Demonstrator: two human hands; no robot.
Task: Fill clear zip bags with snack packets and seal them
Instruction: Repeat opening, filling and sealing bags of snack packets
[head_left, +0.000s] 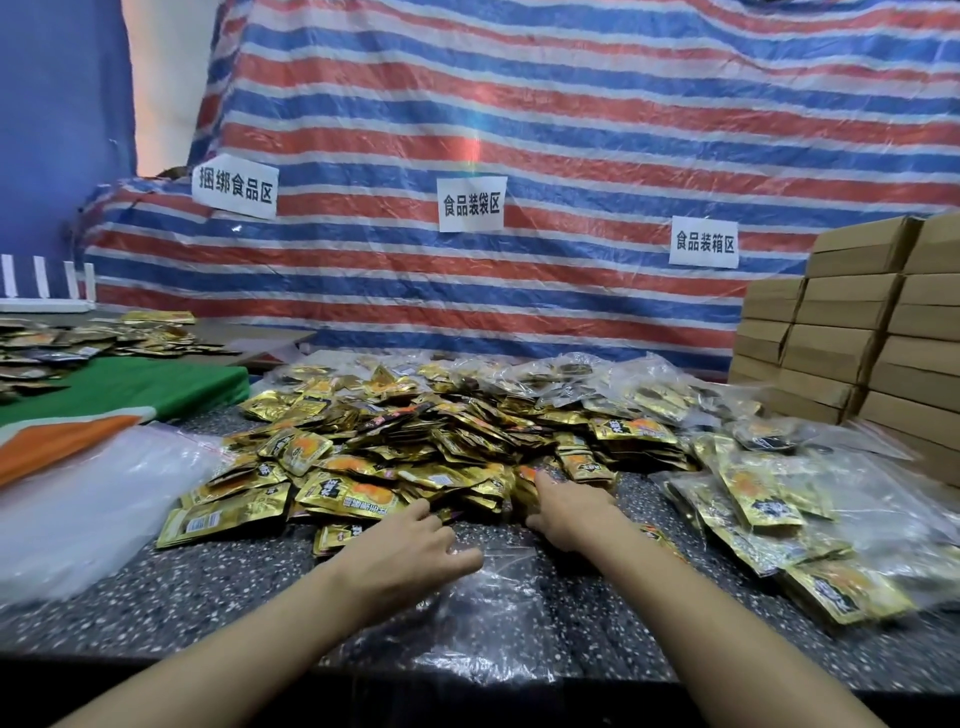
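Beside the packets (415, 441), left fingers (415, 514) flat on clear bag (498, 597), right fingers (545, 486) among them, grip unclear.

A red, white and blue striped tarp (519, 130) backs the speckled counter (208, 587), cardboard boxes (857, 332) stacked right.

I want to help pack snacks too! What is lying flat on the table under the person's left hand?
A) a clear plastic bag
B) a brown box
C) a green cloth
A: a clear plastic bag lies flat on the speckled table under the left hand, while the right hand touches the pile of gold packets.
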